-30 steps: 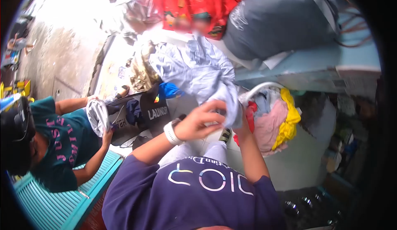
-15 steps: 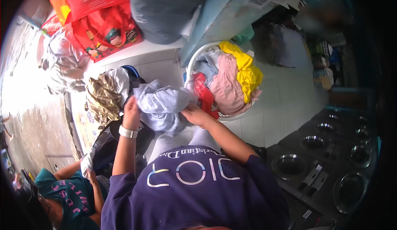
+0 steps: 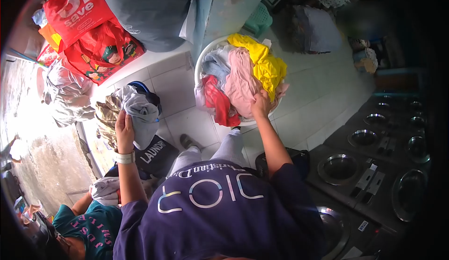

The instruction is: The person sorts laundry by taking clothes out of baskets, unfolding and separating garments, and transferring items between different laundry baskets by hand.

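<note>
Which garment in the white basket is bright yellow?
The yellow garment at upper right, beside the pink garment; the others showing are pink, red or pale.

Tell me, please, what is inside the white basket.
Yellow cloth, pink cloth, red cloth and pale blue cloth show in the basket; anything beneath is covered and unseen.

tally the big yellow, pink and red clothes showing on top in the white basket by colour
yellow cloth: 1
pink cloth, with the right hand at its edge: 1
red cloth: 1
total: 3; small pale bits along the rim are too jumbled to count
</note>
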Demonstrator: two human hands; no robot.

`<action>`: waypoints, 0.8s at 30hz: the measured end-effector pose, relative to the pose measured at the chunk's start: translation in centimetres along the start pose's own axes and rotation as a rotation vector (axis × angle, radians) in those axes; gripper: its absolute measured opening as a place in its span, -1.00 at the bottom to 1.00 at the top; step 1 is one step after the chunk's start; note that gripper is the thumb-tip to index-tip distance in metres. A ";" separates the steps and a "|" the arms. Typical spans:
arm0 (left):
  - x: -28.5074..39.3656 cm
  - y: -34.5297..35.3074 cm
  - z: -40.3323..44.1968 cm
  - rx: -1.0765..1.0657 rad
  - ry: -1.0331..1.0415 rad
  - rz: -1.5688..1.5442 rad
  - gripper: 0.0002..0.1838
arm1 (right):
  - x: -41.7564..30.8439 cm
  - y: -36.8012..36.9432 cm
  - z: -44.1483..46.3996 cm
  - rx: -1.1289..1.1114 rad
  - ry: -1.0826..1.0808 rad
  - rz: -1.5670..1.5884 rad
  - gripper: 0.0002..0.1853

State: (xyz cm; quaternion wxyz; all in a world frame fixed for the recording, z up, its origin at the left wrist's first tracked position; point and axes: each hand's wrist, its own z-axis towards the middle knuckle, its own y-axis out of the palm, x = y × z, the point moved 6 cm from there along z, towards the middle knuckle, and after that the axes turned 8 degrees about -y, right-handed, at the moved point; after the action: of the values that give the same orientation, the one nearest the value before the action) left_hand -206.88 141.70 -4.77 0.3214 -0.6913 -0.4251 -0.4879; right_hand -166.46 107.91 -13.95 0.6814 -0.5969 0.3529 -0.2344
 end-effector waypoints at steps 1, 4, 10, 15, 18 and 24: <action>0.1 -0.4 0.1 -0.015 0.073 0.112 -0.81 | -0.3 -0.9 -0.1 0.017 -0.006 0.056 -0.72; 0.9 -2.5 0.0 -0.021 0.131 0.288 -0.69 | 1.7 -2.7 -1.6 -0.033 0.322 0.832 -0.77; 3.7 -3.1 -1.0 0.441 0.266 0.114 -0.75 | 0.5 -10.5 -3.1 -0.023 0.222 1.128 -0.90; 5.1 5.0 -1.6 0.122 0.198 0.007 -0.70 | -5.2 -8.6 -4.9 -0.180 -0.042 1.019 -0.86; 2.8 8.4 -1.3 -0.154 0.146 0.052 -0.72 | -4.3 -5.1 -4.3 -0.438 -0.050 0.779 -0.79; 0.2 18.4 -3.3 -0.222 0.090 0.288 -0.72 | 2.2 -7.5 5.6 0.319 -0.019 0.375 -0.61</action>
State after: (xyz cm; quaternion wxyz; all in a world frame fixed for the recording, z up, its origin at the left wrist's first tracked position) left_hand -191.58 130.98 -4.10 0.3283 -0.7539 -0.2505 -0.5111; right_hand -160.03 108.61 -6.79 0.8018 -0.4081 0.4096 -0.1509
